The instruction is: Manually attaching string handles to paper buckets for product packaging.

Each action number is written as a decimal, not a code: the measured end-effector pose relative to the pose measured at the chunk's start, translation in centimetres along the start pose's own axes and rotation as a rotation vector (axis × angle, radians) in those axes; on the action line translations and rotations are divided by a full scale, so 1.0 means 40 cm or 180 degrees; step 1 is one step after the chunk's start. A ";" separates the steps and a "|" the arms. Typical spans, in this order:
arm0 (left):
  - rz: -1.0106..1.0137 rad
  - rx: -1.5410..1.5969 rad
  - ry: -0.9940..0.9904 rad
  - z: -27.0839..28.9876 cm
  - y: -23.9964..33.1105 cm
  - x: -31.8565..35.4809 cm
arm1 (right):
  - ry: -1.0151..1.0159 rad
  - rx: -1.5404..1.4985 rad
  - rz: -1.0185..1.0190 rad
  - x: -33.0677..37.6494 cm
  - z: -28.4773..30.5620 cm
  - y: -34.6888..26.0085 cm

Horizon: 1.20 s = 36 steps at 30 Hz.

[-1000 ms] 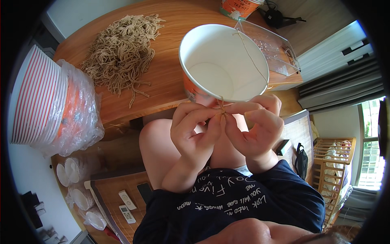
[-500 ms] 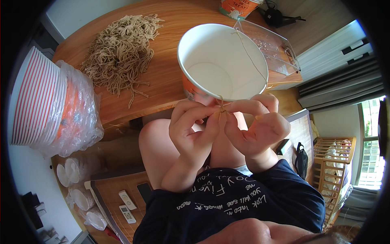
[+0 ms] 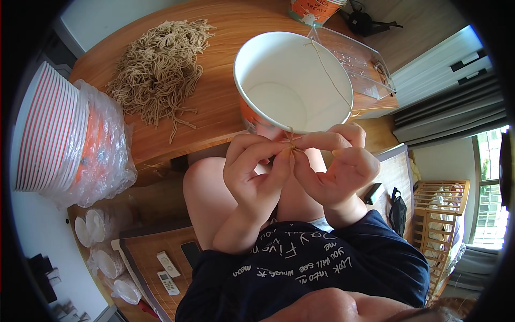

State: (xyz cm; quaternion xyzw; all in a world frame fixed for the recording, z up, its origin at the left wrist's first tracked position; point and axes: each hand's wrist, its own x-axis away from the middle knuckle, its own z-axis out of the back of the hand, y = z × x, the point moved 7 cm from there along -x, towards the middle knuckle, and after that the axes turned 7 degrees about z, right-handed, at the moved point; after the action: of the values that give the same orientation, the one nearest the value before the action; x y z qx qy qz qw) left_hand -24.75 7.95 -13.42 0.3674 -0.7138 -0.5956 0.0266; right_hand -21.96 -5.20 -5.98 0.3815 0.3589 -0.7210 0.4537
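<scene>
In the head view, the only one, two hands meet near the middle of the frame, just below the near rim of the white-lined bucket [image 3: 284, 64]. The left hand [image 3: 252, 174] and the right hand [image 3: 340, 174] each press thumb and forefinger together, with no visible gap, on a thin cord [image 3: 291, 138] at this rim; the right hand's other fingers curl loosely. Another stretch of cord [image 3: 335, 86] crosses the right part of the opening; whether both parts join cannot be told. Compared with one second ago, the bucket is shifted very slightly to the left and the right hand's outer fingers lie a little further right, while the pinch stays almost in place. So the fine work on the cord seems to advance only little. A heap of loose cords [image 3: 155, 75] lies untouched at upper left, on the wooden table [image 3: 225, 94].
</scene>
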 end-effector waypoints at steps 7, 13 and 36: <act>-0.0103 -0.0120 0.0050 0.000 0.005 0.006 | -0.0058 -0.0203 -0.0199 0.001 0.004 0.013; -0.0370 -0.0646 0.0111 -0.002 0.023 0.009 | -0.0115 0.0091 0.0069 0.001 -0.001 -0.003; 0.0216 0.0515 -0.0259 -0.021 -0.030 0.003 | -0.0141 -0.0160 -0.0203 0.021 0.012 0.017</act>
State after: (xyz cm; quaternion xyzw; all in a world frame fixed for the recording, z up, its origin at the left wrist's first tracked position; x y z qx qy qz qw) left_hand -23.84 7.18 -14.29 0.3195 -0.7721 -0.5492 -0.0120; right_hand -21.68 -6.14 -6.61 0.3423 0.3788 -0.7340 0.4478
